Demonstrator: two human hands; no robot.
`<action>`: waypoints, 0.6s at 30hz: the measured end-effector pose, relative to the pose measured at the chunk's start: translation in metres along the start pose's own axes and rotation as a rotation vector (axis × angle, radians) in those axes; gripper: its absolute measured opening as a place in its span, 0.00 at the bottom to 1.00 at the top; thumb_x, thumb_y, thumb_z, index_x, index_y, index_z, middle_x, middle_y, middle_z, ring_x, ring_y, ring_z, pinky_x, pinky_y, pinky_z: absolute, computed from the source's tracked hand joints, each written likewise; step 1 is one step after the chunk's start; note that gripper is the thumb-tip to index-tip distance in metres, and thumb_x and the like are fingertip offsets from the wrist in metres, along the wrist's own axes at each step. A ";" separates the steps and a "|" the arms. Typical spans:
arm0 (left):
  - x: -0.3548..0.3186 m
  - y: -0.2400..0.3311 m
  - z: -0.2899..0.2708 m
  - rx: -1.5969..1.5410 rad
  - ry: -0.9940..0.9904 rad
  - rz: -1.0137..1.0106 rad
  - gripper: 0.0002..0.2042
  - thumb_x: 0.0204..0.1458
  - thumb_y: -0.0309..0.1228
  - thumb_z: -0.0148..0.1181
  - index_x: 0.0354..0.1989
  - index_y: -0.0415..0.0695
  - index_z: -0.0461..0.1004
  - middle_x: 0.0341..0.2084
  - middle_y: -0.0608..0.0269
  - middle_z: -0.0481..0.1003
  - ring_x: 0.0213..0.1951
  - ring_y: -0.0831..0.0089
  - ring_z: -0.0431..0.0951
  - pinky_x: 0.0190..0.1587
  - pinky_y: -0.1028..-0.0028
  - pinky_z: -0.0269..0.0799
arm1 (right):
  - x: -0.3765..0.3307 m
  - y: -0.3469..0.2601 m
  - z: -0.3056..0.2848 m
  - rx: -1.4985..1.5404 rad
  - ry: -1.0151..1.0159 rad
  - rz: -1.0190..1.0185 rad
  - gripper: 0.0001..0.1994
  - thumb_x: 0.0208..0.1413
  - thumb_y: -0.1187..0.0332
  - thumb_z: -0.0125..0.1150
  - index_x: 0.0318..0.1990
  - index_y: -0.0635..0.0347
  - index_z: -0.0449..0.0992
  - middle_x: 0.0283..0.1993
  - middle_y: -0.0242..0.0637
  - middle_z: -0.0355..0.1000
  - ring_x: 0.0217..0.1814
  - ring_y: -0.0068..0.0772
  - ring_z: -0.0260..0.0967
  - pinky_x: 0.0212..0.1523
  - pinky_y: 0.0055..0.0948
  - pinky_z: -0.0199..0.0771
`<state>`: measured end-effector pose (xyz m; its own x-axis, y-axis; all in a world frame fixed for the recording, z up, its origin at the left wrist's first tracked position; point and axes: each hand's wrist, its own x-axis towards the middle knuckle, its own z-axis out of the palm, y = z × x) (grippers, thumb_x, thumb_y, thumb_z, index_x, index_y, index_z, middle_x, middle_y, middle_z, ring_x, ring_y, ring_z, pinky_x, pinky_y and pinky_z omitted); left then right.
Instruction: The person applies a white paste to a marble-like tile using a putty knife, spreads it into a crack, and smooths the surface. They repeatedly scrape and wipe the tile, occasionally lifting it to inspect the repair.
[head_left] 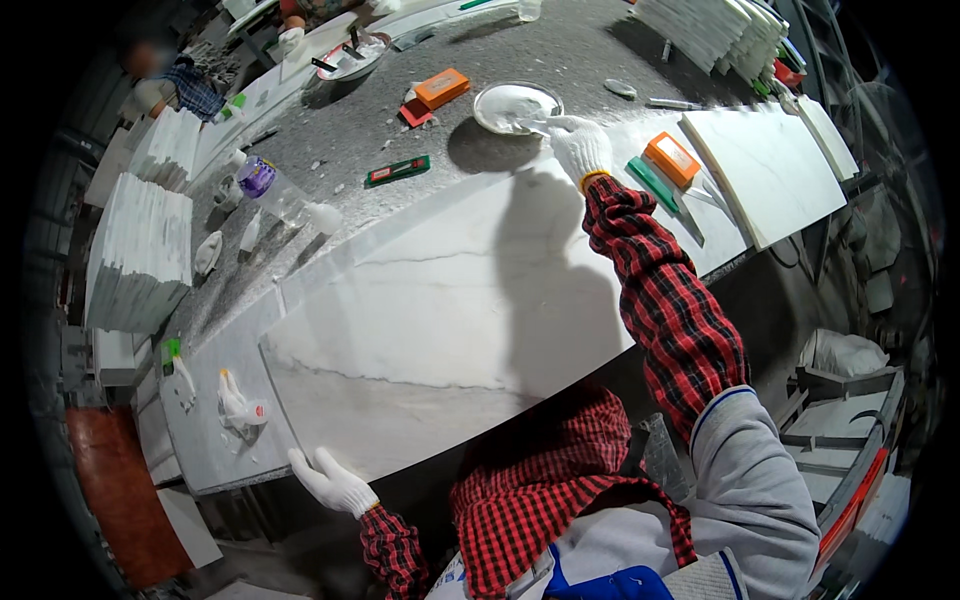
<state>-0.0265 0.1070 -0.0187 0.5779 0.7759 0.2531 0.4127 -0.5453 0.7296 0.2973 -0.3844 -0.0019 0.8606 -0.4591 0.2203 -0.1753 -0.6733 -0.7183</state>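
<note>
The person is leaning over a large white marble slab that is lying flat across the near edge of the grey stone workbench, its near long edge overhanging toward the body. The left hand, in a white glove, is resting at the slab's near left corner with its fingers spread apart along the edge, not wrapped around anything. The right hand, also gloved, is stretching past the slab's far edge to a shallow round dish of white paste, its fingers drawn together on what seems to be a small tool dipping into the paste; the tool itself is too small to make out. The slab is likely heavy, rigid and brittle, with a polished, slippery face and corners that could chip, so holding it by its two opposite long edges looks safest. An orange block is sitting near the dish.
</note>
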 end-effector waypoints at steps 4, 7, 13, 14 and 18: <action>0.000 -0.001 -0.001 0.031 0.015 0.007 0.24 0.64 0.31 0.54 0.66 0.31 0.66 0.65 0.46 0.69 0.65 0.57 0.70 0.68 0.64 0.62 | 0.001 0.006 0.007 0.101 -0.017 0.042 0.17 0.59 0.57 0.56 0.49 0.48 0.85 0.47 0.42 0.82 0.50 0.44 0.80 0.53 0.36 0.77; 0.001 -0.002 -0.001 0.013 0.026 0.004 0.24 0.63 0.31 0.54 0.65 0.31 0.67 0.64 0.47 0.70 0.65 0.58 0.70 0.67 0.64 0.62 | 0.000 0.014 0.010 0.296 -0.076 0.113 0.17 0.59 0.58 0.57 0.50 0.50 0.85 0.46 0.41 0.82 0.50 0.41 0.80 0.53 0.33 0.76; 0.001 -0.003 -0.003 0.061 0.044 0.064 0.24 0.62 0.33 0.56 0.64 0.33 0.68 0.63 0.45 0.70 0.64 0.54 0.69 0.67 0.62 0.62 | -0.017 0.012 0.002 0.747 -0.064 0.235 0.16 0.60 0.70 0.61 0.54 0.62 0.82 0.28 0.29 0.75 0.25 0.18 0.68 0.25 0.20 0.66; 0.000 -0.002 -0.004 0.084 0.047 0.081 0.24 0.62 0.33 0.57 0.64 0.34 0.68 0.62 0.44 0.70 0.64 0.52 0.69 0.67 0.61 0.62 | -0.023 0.012 -0.005 0.792 -0.092 0.236 0.16 0.61 0.69 0.61 0.55 0.63 0.81 0.28 0.29 0.74 0.25 0.18 0.67 0.25 0.19 0.65; 0.006 -0.016 -0.005 0.523 0.119 0.392 0.24 0.59 0.38 0.62 0.61 0.39 0.71 0.62 0.46 0.70 0.64 0.43 0.66 0.66 0.51 0.61 | -0.065 0.012 -0.045 0.856 -0.223 0.181 0.18 0.62 0.69 0.61 0.57 0.66 0.79 0.30 0.28 0.73 0.27 0.16 0.65 0.28 0.18 0.65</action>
<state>-0.0334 0.1222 -0.0256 0.6854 0.5023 0.5272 0.4924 -0.8531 0.1727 0.2176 -0.3884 0.0049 0.9430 -0.3327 -0.0129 0.0222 0.1015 -0.9946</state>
